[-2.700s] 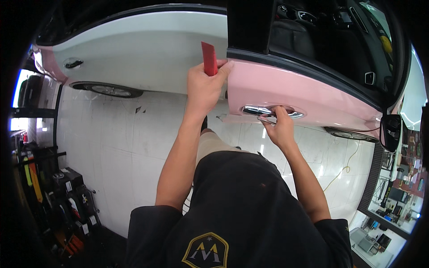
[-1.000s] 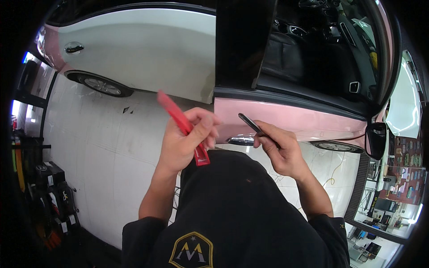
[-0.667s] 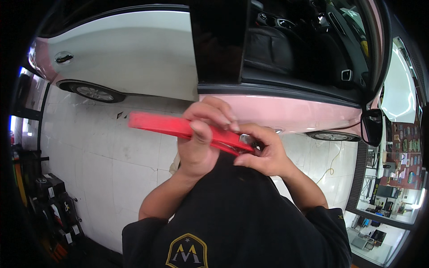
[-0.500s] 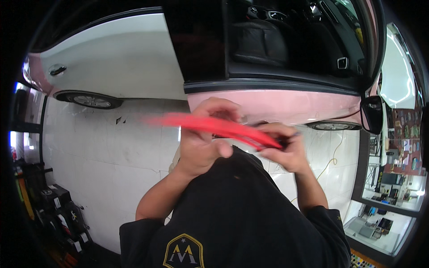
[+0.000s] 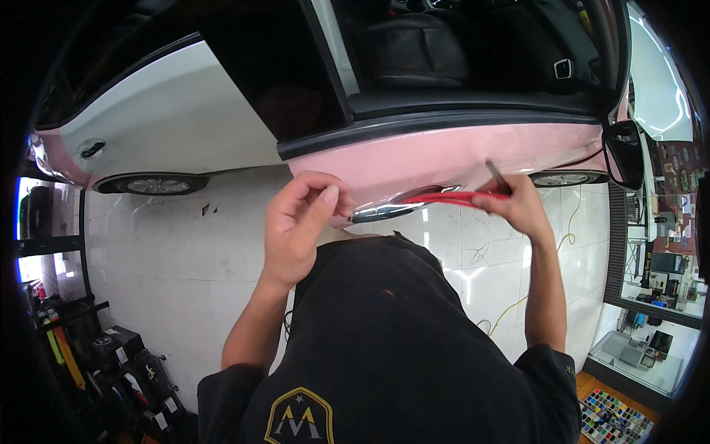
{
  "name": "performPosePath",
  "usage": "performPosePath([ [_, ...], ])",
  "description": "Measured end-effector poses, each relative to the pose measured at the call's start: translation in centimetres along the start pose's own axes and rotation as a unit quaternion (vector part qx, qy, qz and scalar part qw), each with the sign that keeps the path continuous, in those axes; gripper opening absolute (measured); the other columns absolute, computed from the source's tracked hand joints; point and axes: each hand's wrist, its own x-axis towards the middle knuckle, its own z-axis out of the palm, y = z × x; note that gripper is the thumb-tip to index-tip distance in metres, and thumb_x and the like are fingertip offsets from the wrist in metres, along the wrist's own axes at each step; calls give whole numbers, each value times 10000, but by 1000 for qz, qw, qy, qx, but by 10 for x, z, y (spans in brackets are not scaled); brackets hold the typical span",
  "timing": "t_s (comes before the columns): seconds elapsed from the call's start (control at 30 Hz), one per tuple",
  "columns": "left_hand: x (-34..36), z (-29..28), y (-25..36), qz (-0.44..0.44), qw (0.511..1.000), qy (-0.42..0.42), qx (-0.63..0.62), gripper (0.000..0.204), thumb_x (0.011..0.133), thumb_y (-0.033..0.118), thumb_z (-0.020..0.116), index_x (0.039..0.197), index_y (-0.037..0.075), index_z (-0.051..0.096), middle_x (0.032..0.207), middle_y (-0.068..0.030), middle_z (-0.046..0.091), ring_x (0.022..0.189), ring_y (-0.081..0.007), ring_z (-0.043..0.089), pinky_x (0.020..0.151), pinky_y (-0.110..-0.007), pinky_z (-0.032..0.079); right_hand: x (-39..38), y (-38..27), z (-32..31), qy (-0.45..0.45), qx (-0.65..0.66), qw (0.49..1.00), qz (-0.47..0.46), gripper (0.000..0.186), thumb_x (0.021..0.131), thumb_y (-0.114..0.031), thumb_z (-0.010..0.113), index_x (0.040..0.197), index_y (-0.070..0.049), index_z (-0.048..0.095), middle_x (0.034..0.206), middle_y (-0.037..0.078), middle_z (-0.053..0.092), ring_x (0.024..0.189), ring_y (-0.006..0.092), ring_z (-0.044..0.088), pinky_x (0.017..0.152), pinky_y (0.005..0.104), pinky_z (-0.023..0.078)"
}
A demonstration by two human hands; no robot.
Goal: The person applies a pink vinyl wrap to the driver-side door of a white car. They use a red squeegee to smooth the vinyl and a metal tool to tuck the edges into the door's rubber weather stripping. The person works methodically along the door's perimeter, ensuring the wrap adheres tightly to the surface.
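Note:
My right hand (image 5: 518, 206) is closed around one end of a thin, red, strip-like piece (image 5: 447, 197). A narrow dark metallic piece (image 5: 496, 175) sticks up from the same fingers; its kind is unclear. The red strip points left, over the chrome door handle (image 5: 392, 212) of the pink car door (image 5: 444, 159). By the door's left edge, my left hand (image 5: 302, 222) is raised with curled fingers and the thumb close to the index finger. Whatever may be between those fingertips is too small to make out.
The pink door stands ajar, with a black seat (image 5: 414, 52) visible inside. A white rear door (image 5: 177, 111) is at left, a side mirror (image 5: 623, 154) at right. Dark cases (image 5: 140, 370) stand lower left. A yellow cable (image 5: 569, 238) lies on the tiled floor (image 5: 192, 251).
The red strip has left my left hand and is now only in my right, which has moved right and up. My left hand has shifted left. The view has turned slightly.

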Motion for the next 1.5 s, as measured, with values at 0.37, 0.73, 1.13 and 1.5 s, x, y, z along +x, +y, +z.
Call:
performPosePath([
  [0.37, -14, -30, -12, 46, 990, 128, 31, 185, 1000, 160, 523, 1010, -2, 612, 911, -72, 641, 802, -142, 586, 761, -303, 468, 26, 88, 96, 416, 237, 875, -68, 304, 818, -136, 819, 920, -8, 562, 823, 49, 611, 749, 100, 571, 674, 239, 458],
  [0.73, -2, -23, -6, 60, 989, 119, 58, 195, 1004, 158, 519, 1031, -8, 618, 900, -71, 644, 806, -138, 594, 768, -299, 474, 21, 29, 78, 383, 33, 908, -164, 405, 785, -145, 852, 1026, 8, 565, 809, 47, 601, 682, 101, 560, 621, 238, 470],
  [1.13, -5, -16, -7, 56, 988, 125, 64, 193, 999, 146, 522, 1061, -12, 614, 906, -71, 645, 811, -142, 594, 777, -300, 478, 27, 55, 133, 355, 305, 871, -147, 562, 861, -207, 782, 1244, -19, 417, 1018, 44, 528, 676, 70, 469, 592, 206, 413],
  [1.5, -2, -22, -5, 79, 983, 163, 27, 166, 990, 113, 535, 1050, -15, 621, 898, -74, 650, 803, -142, 607, 760, -295, 498, -76, 229, 155, -9, 110, 947, 300, 251, 936, -140, 597, 1140, 3, 628, 859, 132, 698, 670, 135, 634, 547, 313, 502],
])
